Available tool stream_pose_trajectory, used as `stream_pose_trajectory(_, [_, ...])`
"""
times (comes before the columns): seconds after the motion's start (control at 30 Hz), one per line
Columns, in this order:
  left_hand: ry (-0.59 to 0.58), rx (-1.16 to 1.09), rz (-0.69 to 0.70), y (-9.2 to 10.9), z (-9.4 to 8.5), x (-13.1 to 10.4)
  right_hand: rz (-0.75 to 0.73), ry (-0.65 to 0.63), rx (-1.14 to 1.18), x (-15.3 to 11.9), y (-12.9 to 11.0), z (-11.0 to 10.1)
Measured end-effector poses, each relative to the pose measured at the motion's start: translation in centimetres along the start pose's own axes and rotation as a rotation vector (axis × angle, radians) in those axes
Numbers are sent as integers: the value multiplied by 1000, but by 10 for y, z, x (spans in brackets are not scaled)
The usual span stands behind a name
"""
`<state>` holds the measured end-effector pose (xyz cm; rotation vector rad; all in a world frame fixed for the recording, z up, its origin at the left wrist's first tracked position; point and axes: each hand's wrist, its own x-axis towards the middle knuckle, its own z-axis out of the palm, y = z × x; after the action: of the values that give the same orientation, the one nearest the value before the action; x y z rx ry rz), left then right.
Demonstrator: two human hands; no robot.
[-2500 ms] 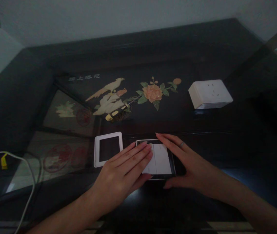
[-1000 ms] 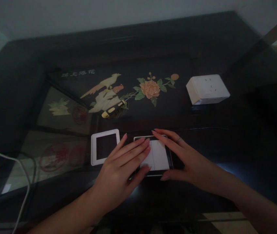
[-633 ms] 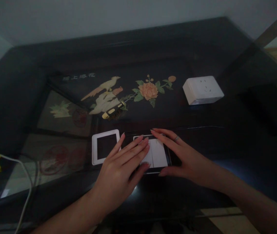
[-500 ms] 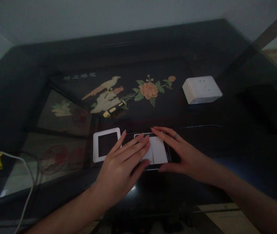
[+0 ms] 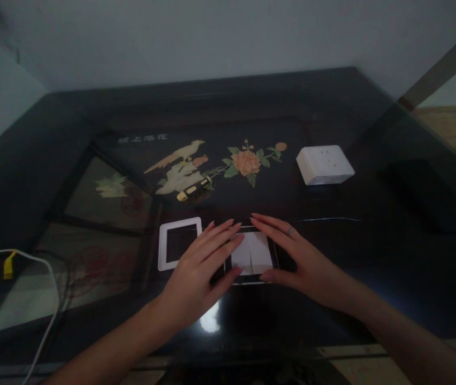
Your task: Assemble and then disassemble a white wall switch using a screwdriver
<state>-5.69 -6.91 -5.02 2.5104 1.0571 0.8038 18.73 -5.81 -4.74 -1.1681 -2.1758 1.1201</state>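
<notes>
A switch unit (image 5: pixel 260 252) with two white rocker panels in a dark surround lies on the dark glossy table (image 5: pixel 252 331). My left hand (image 5: pixel 199 267) rests at its left side, fingers spread, fingertips over the edge of the left panel. At the right side is my right hand (image 5: pixel 302 259), ringed, its thumb and fingers apart around the unit's right edge. To the left lies a square white frame (image 5: pixel 163 247), its right part behind my left fingers. Whether either hand presses on the unit is hard to tell.
A white socket box (image 5: pixel 326 163) sits at the back right. A screwdriver with a yellow and black handle (image 5: pixel 191 190) lies beyond the frame. At the left, a white cable (image 5: pixel 53 283) carries a yellow tag (image 5: pixel 8 266).
The camera view has shifted, so the table appears lower. My left hand has drawn back leftward, showing more of the left panel. My right hand keeps its place at the right edge.
</notes>
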Motion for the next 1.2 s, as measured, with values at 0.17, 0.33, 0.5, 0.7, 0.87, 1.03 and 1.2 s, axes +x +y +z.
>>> stream_pose_trajectory(0.17, [-58,52,43,-2,1,-1,-85,38,-48,1,-2,3])
stream_pose_trajectory(0.33, [-84,97,66,0,-1,1,-83,58,-54,1,-1,6])
stream_pose_trajectory(0.5, [-108,86,55,1,-4,4,-64,61,-53,1,-1,7])
stream_pose_trajectory(0.7, [-121,-6,7,-3,-2,2,-77,68,-48,0,0,7])
stream_pose_trajectory(0.87, [-77,-67,-24,-2,-1,3,-69,39,-33,1,0,4])
stream_pose_trajectory(1.03, [-9,-16,-50,-6,-31,10,-76,62,3,2,-1,-2])
stream_pose_trajectory(1.2, [99,92,-196,-29,-66,-13,-73,208,-18,4,1,-7])
